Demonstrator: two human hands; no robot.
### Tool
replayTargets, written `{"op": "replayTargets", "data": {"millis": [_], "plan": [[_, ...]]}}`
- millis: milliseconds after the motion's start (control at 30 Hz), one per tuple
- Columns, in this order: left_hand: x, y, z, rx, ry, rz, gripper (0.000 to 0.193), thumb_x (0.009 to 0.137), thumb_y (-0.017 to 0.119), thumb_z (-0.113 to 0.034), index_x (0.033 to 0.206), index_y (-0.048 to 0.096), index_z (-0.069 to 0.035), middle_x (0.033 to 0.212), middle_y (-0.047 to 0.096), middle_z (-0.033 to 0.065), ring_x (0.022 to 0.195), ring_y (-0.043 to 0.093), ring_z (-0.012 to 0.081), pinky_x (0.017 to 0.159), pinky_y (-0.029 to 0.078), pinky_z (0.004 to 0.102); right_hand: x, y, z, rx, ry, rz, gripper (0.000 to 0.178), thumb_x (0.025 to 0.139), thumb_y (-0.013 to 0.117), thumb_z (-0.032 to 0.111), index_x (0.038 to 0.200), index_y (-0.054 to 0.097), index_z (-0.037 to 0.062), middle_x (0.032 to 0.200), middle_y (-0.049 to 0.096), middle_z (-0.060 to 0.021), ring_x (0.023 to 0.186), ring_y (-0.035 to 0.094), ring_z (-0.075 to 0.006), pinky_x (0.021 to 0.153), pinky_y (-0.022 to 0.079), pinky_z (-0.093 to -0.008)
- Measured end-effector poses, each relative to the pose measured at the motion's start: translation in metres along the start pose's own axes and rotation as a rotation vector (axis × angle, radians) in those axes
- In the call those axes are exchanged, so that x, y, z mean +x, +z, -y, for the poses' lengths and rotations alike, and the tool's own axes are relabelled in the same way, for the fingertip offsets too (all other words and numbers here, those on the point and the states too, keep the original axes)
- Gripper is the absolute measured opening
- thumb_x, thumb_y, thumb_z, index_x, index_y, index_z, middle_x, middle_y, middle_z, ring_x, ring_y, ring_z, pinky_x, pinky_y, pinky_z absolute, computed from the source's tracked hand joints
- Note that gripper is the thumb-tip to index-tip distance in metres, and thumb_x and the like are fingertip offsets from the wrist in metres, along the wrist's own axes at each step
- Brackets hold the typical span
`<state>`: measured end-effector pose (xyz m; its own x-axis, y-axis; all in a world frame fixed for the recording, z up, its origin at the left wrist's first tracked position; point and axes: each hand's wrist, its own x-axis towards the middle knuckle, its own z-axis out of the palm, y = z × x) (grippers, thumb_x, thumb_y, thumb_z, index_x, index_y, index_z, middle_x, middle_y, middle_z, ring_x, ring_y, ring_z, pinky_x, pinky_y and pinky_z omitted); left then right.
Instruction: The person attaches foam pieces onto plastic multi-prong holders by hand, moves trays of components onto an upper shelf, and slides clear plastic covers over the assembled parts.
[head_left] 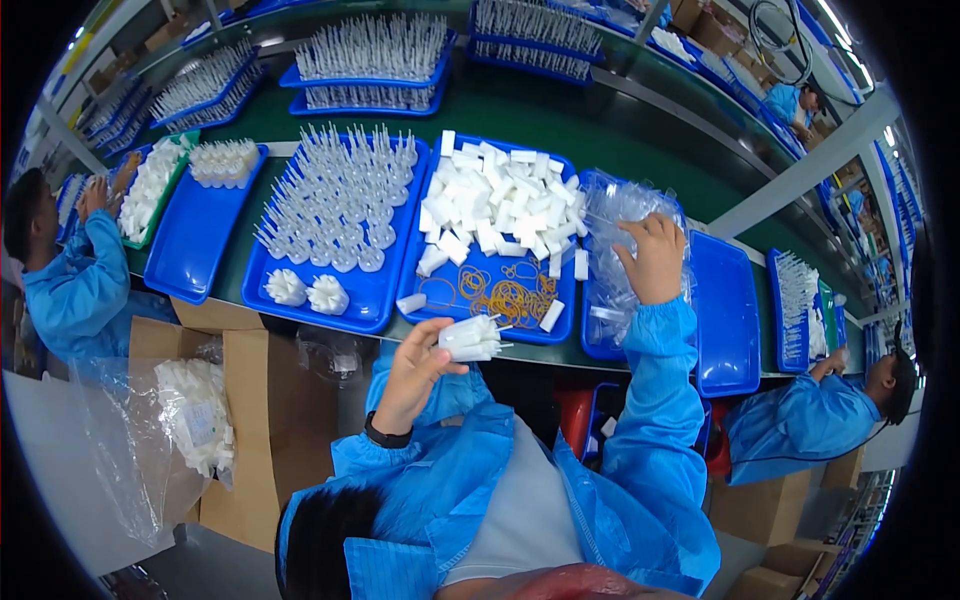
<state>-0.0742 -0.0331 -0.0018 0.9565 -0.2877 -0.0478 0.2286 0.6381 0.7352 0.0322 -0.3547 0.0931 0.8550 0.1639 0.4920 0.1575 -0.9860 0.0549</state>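
Observation:
My left hand [405,385], a black band on its wrist, grips a small bundle of white plastic parts [470,340] with thin rods sticking out to the right. It is in front of the near edge of a blue tray [428,298] that holds a heap of white rectangular blocks [500,195] and a tangle of yellowish rubber bands [505,297]. My right hand [657,255] reaches over clear plastic pieces [612,275] piled in the blue tray to its right. Its thumb and fingers are apart, and I make out nothing between them.
Further left, a blue tray [384,322] holds rows of clear parts with upright rods [340,200] and two white bundles [307,290]. A bare blue tray [727,310] lies at right. Stacked trays stand behind. Co-workers sit at both sides; an open cardboard box [248,420] is below left.

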Motion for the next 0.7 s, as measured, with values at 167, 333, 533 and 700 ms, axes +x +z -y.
{"op": "replayTargets", "data": {"millis": [167,333,533,700], "plan": [[0.004,0.005,-0.001,0.004,-0.045,0.001,0.039,0.086,0.056,-0.007,0.122,0.042,-0.002,0.118,0.05,0.0121,0.103,0.055,0.0202,0.077,0.053,0.031,0.001,-0.004,0.002,0.06,0.017,-0.055,0.026,0.06,0.074,0.008,0.085,0.068,0.0117,0.086,0.059,-0.0071,0.099,0.05,-0.0265,0.091,0.034,-0.041],[0.005,0.008,-0.003,0.007,-0.06,0.007,0.038,0.086,0.056,-0.007,0.122,0.043,-0.002,0.119,0.049,0.0125,0.102,0.056,0.0203,0.077,0.054,0.0311,0.003,-0.008,0.007,0.099,0.043,-0.066,0.023,0.061,0.074,0.007,0.082,0.066,0.0108,0.084,0.058,-0.0063,0.094,0.052,-0.0255,0.084,0.036,-0.0393],[0.006,0.007,-0.003,0.01,-0.069,0.012,0.038,0.086,0.055,-0.006,0.122,0.042,-0.002,0.119,0.049,0.0125,0.102,0.055,0.0199,0.077,0.054,0.031,0.005,-0.013,0.011,0.133,0.054,-0.211,0.02,0.068,0.071,0.009,0.087,0.067,0.0087,0.084,0.059,-0.0068,0.089,0.053,-0.0248,0.079,0.037,-0.0368],[0.006,0.005,-0.001,0.002,-0.07,0.019,0.04,0.086,0.056,-0.007,0.123,0.041,-0.002,0.119,0.049,0.0125,0.103,0.055,0.0203,0.077,0.054,0.0314,0.002,-0.027,0.013,0.139,0.041,-0.248,0.019,0.07,0.07,0.01,0.089,0.067,0.0064,0.083,0.059,-0.0079,0.087,0.053,-0.0251,0.077,0.038,-0.036]]}}
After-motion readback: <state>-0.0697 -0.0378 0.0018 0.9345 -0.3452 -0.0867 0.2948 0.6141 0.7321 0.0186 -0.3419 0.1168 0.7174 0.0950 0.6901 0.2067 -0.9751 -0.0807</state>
